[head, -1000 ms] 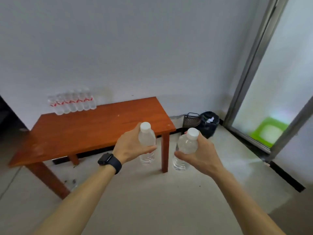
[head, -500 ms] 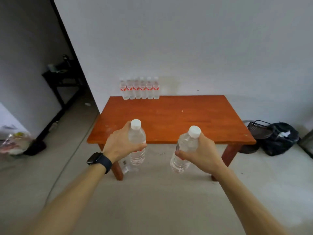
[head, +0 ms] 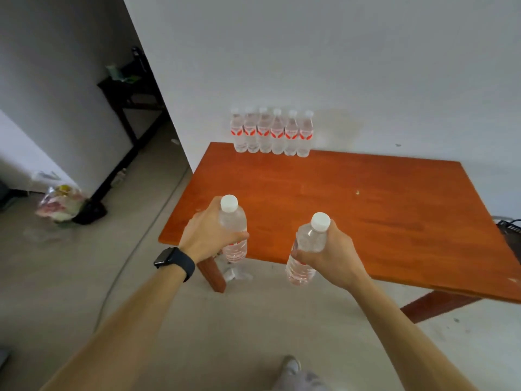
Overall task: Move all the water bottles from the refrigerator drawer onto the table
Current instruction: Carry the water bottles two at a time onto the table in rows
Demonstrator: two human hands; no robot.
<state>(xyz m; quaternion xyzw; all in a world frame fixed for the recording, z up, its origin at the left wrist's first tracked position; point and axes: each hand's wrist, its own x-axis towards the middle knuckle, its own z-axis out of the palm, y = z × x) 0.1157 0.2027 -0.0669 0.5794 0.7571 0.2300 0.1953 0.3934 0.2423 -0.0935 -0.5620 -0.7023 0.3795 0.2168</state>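
so both hands are full here. the left hand (head: 208, 235), just left of the middle of the frame, is curled round the left bottle (head: 233, 221), a clear water bottle with a white cap. the fingers go round its upper body under the cap, and it stands pretty much upright. there's a dark watch (head: 173, 261) on that wrist.

the right hand (head: 332, 255), a bit right of centre and slightly lower, grips the right bottle (head: 307, 244) the same way. that one is tilted, with the cap leaning to the upper right and the base to the lower left.

both bottles are up in the air in front of the near edge of the reddish wooden table (head: 366, 198). in the picture their bases hang past that edge, over the floor, and neither one is resting on the tabletop. the left one sits by the table's near left corner, right above the leg.

at the far edge of the table, in the upper middle of the frame, there's a row of six bottles (head: 272, 132). they're upright, packed side by side, with red labels and white caps, close up to the white wall (head: 338, 52).

other stuff: a dark stand (head: 127, 91) in the upper left, a crumpled plastic bag (head: 60, 204) on the floor at the left edge, a cable (head: 135, 249) running across the floor next to the table, a black basket (head: 510, 230) poking in at the right edge, and a shoe (head: 290, 365) at the bottom.
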